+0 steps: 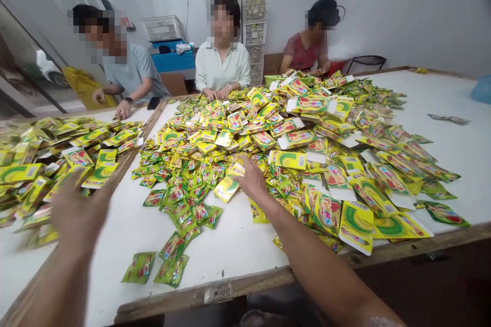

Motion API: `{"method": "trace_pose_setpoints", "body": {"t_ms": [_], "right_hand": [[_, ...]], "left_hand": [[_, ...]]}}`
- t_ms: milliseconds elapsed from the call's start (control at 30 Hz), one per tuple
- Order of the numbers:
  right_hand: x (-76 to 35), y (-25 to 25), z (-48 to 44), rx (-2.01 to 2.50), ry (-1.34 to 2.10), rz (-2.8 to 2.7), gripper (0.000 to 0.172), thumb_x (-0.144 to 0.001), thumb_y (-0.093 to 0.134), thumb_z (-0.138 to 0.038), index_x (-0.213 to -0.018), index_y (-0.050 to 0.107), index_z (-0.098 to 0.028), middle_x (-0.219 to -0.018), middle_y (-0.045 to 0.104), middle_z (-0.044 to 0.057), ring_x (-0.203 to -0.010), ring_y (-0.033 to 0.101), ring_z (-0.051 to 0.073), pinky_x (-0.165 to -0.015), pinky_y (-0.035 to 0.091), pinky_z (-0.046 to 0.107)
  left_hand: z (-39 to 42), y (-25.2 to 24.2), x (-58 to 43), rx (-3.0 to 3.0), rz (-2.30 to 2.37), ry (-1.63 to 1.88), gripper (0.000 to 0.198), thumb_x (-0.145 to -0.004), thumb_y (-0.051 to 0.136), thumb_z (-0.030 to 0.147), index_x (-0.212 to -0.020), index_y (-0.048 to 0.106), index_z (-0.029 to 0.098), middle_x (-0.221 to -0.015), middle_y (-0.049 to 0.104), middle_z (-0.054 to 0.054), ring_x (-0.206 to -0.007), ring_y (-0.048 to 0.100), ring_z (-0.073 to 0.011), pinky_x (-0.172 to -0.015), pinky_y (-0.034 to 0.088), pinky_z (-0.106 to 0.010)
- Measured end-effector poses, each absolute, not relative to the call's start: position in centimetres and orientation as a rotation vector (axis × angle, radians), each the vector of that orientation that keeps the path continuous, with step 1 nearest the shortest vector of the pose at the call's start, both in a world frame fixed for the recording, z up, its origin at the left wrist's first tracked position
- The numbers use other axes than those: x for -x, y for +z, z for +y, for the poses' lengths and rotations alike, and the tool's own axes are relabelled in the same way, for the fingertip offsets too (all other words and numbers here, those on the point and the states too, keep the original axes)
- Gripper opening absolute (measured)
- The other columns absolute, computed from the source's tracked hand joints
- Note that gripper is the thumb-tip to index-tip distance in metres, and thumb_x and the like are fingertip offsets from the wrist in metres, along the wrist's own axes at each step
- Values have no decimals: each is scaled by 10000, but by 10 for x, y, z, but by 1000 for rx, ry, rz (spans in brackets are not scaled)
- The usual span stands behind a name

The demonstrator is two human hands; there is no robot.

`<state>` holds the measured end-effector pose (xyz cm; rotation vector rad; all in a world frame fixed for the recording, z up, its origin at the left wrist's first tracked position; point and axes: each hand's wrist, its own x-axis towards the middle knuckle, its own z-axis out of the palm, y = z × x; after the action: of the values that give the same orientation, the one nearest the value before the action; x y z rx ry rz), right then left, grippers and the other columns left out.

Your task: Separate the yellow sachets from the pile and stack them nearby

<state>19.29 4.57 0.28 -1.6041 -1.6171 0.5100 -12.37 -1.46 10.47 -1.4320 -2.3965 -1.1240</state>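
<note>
Bare forearms (pixel 312 248); bare hands (pixel 252 180)

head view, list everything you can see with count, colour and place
boxes: many, yellow and green, heaped across middle and left
packets: many, mostly green, around the boxes
tabletop: two sections, white, beneath them
people: three, blue, pale and red tops, far side
phone: one, black, near leftmost person
crates: several, white, background
sack: one, yellow, left background
car: one, white, outside
left hand: one, bare, blurred, by the leftmost boxes
right hand: one, bare, holding a box

Yellow-green carton (pixel 226 187), held slanting, inward of the desk's (pixel 215 250) near edge, matching cartons (pixel 104 157) heaped leftward
</note>
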Motion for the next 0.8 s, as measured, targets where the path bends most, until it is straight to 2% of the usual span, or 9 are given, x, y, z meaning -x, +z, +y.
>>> {"method": "trace_pose_setpoints", "body": {"t_ms": [67,133,200,267,400,467,533,667,800], "right_hand": [[-194,4,45,1554,658,-1462,472,-655,660,-245,-1112,545,-217,-893,616,34,-823,568,205,-754,436,355],[-196,7,42,1446,830,-1294,398,-646,657,-309,-1015,548,-207,-761,589,-5,-710,575,175,-674,455,322],[-198,9,39,1293,1011,-1144,408,-616,672,-372,-958,521,-208,-701,577,-24,-640,575,156,-606,460,294],[-199,13,37,1181,1142,-1042,434,-593,684,-411,-931,497,-213,-668,579,-33,-589,569,142,-548,450,271],[-207,21,35,1207,1145,-1089,327,-684,587,-453,-890,499,-214,-673,611,-16,-598,596,146,-546,437,263],[-214,21,33,1361,987,-1342,205,-736,535,-398,-818,530,-211,-707,635,7,-668,613,165,-609,444,285],[-217,19,30,1538,734,-1723,106,-725,546,-291,-782,573,-205,-781,658,40,-771,611,200,-689,437,316],[-214,9,25,1668,373,-2283,257,-667,517,-96,-878,635,-183,-953,663,105,-930,582,257,-783,411,346],[-214,2,32,1632,385,-2158,353,-747,434,-95,-1019,636,-196,-968,678,88,-918,601,234,-795,429,339]], "left_hand": [[-13,80,63,1803,-2362,-1091,515,-742,539,532,-1080,615,151,-1047,670,-128,-900,609,-298,-812,470,-437],[-9,54,8,2257,-2090,-1086,507,-730,588,500,-1084,620,140,-1153,625,-161,-1052,558,-319,-914,423,-437],[-5,33,-29,2566,-1807,-1029,594,-655,689,459,-1157,589,158,-1279,544,-171,-1182,468,-340,-999,348,-454],[-1,19,-45,2691,-1709,-1023,559,-676,690,363,-1192,572,184,-1314,520,-153,-1216,440,-330,-1016,324,-450],[5,9,-37,2579,-2019,-1290,362,-743,593,285,-1093,638,204,-1087,666,-105,-1041,570,-287,-919,398,-370],[8,9,-25,2448,-2283,-1430,324,-723,611,345,-1008,669,202,-913,704,-75,-905,611,-277,-822,428,-334],[10,10,-15,2368,-2453,-1571,338,-693,640,390,-962,670,187,-848,702,-55,-836,611,-258,-752,431,-302],[13,10,-4,2294,-2540,-1981,393,-619,711,399,-923,653,158,-874,697,-58,-808,600,-229,-688,433,-264],[13,14,-7,2297,-2566,-1999,381,-601,728,404,-891,662,165,-848,693,-51,-784,598,-221,-661,429,-258]]}}
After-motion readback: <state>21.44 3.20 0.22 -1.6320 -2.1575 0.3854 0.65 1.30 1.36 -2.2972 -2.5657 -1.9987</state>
